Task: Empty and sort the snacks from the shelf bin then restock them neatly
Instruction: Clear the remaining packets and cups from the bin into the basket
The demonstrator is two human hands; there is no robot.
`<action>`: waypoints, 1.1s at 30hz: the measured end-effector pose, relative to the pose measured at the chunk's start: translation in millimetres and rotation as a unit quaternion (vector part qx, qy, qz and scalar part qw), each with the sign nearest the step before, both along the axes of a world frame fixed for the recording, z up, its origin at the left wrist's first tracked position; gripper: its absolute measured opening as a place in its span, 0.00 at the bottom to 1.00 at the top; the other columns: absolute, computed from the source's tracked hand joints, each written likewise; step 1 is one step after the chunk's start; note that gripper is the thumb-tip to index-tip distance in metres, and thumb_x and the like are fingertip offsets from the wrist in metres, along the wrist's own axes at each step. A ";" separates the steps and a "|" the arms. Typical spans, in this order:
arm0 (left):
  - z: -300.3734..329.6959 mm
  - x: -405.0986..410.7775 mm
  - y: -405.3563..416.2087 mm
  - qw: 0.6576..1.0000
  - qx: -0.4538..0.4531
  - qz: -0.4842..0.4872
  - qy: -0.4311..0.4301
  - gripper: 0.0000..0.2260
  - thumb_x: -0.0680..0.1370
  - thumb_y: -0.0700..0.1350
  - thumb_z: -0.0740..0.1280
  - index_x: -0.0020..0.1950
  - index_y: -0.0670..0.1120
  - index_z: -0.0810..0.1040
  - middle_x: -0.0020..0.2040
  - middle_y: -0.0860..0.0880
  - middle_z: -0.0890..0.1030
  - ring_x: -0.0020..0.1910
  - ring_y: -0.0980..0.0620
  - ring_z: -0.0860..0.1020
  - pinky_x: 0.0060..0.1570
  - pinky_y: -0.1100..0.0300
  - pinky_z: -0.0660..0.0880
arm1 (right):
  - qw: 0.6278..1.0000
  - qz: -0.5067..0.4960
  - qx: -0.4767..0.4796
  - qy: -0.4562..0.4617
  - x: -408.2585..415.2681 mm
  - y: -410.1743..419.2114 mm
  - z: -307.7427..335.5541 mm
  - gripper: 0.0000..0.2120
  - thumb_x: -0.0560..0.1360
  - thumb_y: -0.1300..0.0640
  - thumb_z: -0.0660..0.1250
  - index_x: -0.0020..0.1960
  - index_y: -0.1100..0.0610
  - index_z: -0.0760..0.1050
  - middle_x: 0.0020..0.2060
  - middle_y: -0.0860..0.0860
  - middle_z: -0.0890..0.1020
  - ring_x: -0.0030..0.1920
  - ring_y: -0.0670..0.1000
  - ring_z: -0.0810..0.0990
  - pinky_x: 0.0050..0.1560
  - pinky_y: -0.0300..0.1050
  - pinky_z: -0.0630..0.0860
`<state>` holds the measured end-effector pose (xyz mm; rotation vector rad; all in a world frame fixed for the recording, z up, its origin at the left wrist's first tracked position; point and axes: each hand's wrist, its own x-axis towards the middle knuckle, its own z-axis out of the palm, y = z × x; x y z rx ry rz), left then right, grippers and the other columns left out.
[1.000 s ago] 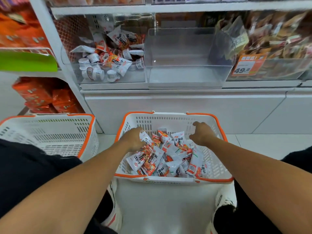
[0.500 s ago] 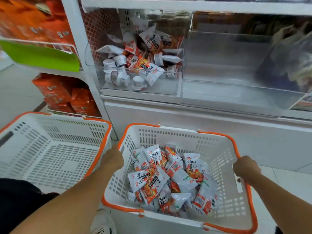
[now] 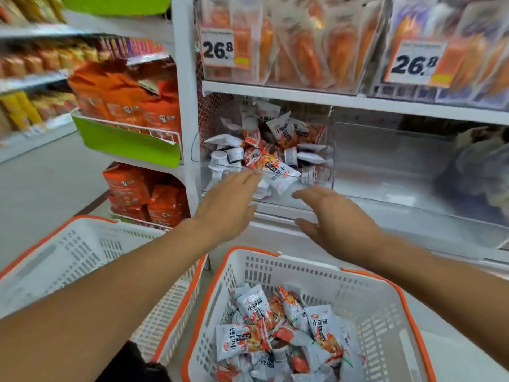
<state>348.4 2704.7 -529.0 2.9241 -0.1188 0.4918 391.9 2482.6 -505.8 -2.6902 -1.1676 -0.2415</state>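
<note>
A clear shelf bin [image 3: 316, 194] holds white-and-orange snack packets [image 3: 275, 164] mixed with small white cups [image 3: 220, 158]. Both hands are raised in front of it with fingers straight and holding nothing. My left hand [image 3: 228, 202] reaches the bin's front left, fingertips at its rim. My right hand [image 3: 333, 216] hovers just below the bin's front right. Below them a white basket with an orange rim [image 3: 382, 277] contains several of the same snack packets [image 3: 278, 332].
A second white basket [image 3: 82, 260] with nothing seen inside stands to the left. To the right of the filled bin is a clear bin [image 3: 407, 172] with nothing in it. Orange snack bags [image 3: 137, 188] fill the left shelving. Price tags [image 3: 220, 48] hang above.
Both hands have left the basket's rim and risen to the shelf bin. The view has tilted up toward the shelves.
</note>
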 end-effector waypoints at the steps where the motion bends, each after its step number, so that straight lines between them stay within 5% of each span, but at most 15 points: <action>1: 6.5 6.3 2.0 1.000 0.004 0.003 -0.013 0.27 0.80 0.47 0.66 0.78 0.48 0.62 0.75 0.49 0.66 0.73 0.47 0.64 0.69 0.52 0.66 | 0.999 -0.004 -0.003 -0.047 5.5 12.2 6.6 0.22 0.79 0.51 0.67 0.71 0.54 0.69 0.66 0.51 0.74 0.64 0.54 0.74 0.59 0.50 0.74; 4: 7.1 30.6 6.3 0.998 0.012 0.046 0.031 0.31 0.81 0.46 0.65 0.80 0.45 0.54 0.79 0.47 0.59 0.77 0.46 0.57 0.73 0.56 0.55 | 0.992 -0.056 -0.070 -0.091 38.4 41.3 6.7 0.20 0.79 0.54 0.65 0.68 0.57 0.67 0.64 0.55 0.74 0.62 0.57 0.74 0.58 0.49 0.72; 6: 2.9 53.3 3.9 0.994 0.043 0.066 0.070 0.29 0.81 0.46 0.64 0.80 0.45 0.56 0.77 0.46 0.64 0.75 0.45 0.61 0.71 0.54 0.57 | 0.981 -0.090 -0.144 -0.098 52.9 55.5 2.3 0.16 0.79 0.56 0.65 0.65 0.58 0.69 0.60 0.56 0.77 0.59 0.59 0.77 0.55 0.50 0.72; 10: -2.6 93.5 9.3 0.993 0.033 0.089 0.076 0.11 0.79 0.44 0.66 0.62 0.49 0.76 0.59 0.45 0.79 0.58 0.42 0.77 0.49 0.53 0.71 | 0.973 -0.118 -0.184 -0.080 66.4 72.7 -3.5 0.13 0.79 0.62 0.64 0.63 0.58 0.73 0.58 0.56 0.78 0.57 0.59 0.79 0.44 0.48 0.69; 13: 0.8 107.4 20.6 0.993 -0.027 0.086 0.074 0.03 0.78 0.46 0.68 0.48 0.50 0.82 0.46 0.48 0.82 0.49 0.43 0.79 0.38 0.57 0.67 | 0.979 -0.127 -0.145 -0.066 77.3 73.9 6.7 0.13 0.75 0.69 0.62 0.56 0.57 0.74 0.52 0.56 0.80 0.52 0.60 0.81 0.41 0.48 0.69; 17: 9.2 102.7 26.8 0.996 -0.041 0.063 0.056 0.03 0.78 0.48 0.69 0.46 0.51 0.82 0.42 0.51 0.80 0.45 0.46 0.77 0.33 0.58 0.62 | 0.981 -0.113 -0.142 -0.065 80.8 71.7 18.6 0.13 0.73 0.70 0.63 0.49 0.53 0.74 0.37 0.52 0.72 0.46 0.60 0.80 0.39 0.46 0.68; 21: 21.0 84.5 28.4 0.997 -0.054 0.032 0.039 0.03 0.77 0.50 0.69 0.48 0.53 0.83 0.41 0.54 0.79 0.46 0.48 0.76 0.37 0.57 0.65 | 0.983 -0.109 -0.132 -0.060 76.1 66.2 25.0 0.12 0.71 0.70 0.64 0.42 0.53 0.71 0.33 0.52 0.69 0.38 0.58 0.71 0.35 0.43 0.66; 25: 18.6 53.6 26.7 0.997 -0.011 0.008 0.075 0.05 0.76 0.52 0.70 0.46 0.53 0.81 0.42 0.52 0.81 0.46 0.48 0.78 0.39 0.56 0.70 | 0.985 -0.086 -0.147 -0.021 48.4 60.7 20.1 0.11 0.69 0.69 0.64 0.37 0.54 0.68 0.37 0.54 0.73 0.40 0.58 0.74 0.37 0.44 0.70; 30: 13.4 28.8 31.6 0.996 -0.023 0.004 0.084 0.06 0.77 0.54 0.70 0.47 0.52 0.81 0.44 0.54 0.82 0.46 0.53 0.79 0.38 0.58 0.70 | 0.988 -0.050 -0.144 0.003 29.5 56.5 17.7 0.14 0.72 0.63 0.66 0.33 0.55 0.64 0.31 0.51 0.68 0.39 0.59 0.73 0.34 0.47 0.68; 32: 15.7 26.7 40.0 0.998 -0.059 0.009 0.034 0.11 0.74 0.59 0.73 0.49 0.53 0.81 0.48 0.56 0.81 0.50 0.54 0.78 0.44 0.57 0.74 | 0.993 -0.058 -0.094 0.029 37.7 58.4 31.7 0.05 0.76 0.53 0.69 0.43 0.52 0.77 0.40 0.53 0.78 0.46 0.59 0.79 0.43 0.48 0.76; 33: 16.8 27.7 46.6 0.997 -0.073 0.022 -0.020 0.16 0.71 0.61 0.74 0.52 0.53 0.80 0.51 0.55 0.80 0.53 0.53 0.76 0.49 0.56 0.74 | 0.995 -0.073 -0.071 0.022 45.7 60.9 40.4 0.10 0.76 0.47 0.70 0.52 0.52 0.78 0.49 0.54 0.80 0.52 0.59 0.79 0.49 0.50 0.77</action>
